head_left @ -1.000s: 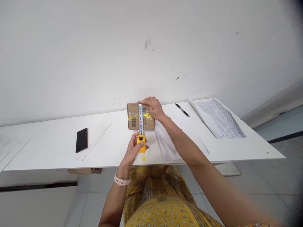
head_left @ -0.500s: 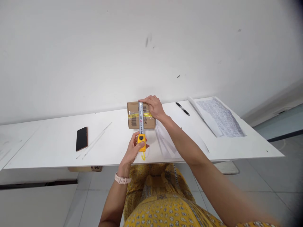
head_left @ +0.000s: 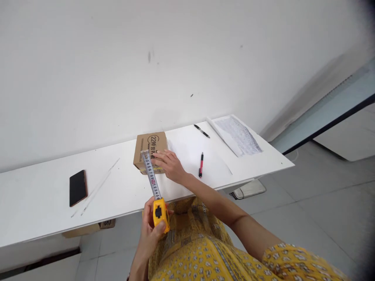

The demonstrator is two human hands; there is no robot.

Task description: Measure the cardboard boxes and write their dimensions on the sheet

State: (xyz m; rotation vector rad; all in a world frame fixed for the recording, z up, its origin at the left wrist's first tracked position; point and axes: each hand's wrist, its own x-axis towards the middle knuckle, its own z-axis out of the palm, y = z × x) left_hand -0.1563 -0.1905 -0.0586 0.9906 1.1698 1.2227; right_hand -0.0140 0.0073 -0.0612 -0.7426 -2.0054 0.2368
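Observation:
In my left hand point(head_left: 149, 233) is a yellow tape measure point(head_left: 158, 224), held at the table's front edge with the thumb on its case. Its blade point(head_left: 153, 182) is drawn out, tilting up and away with the tip in front of a brown cardboard box point(head_left: 140, 146). My right hand point(head_left: 172, 167) lies against the near right part of this box, its fingers stretched out and mostly together. The right fingertips come close to the blade; whether they touch it I cannot tell. The box stands near the wall, with dark print on its upper face and yellow tape low at the front.
On the white table point(head_left: 108, 195) a dark phone point(head_left: 77, 188) lies at the left. To the right of the box are white paper point(head_left: 187, 144), a red and black pen point(head_left: 201, 164), a black pen point(head_left: 202, 131) and a printed sheet point(head_left: 240, 136). A wall point(head_left: 117, 78) rises behind.
The blade has come off the box's top and tilts toward me with the tape measure. My right hand has moved from the box's far edge to its near side. The box has turned. The view has shifted.

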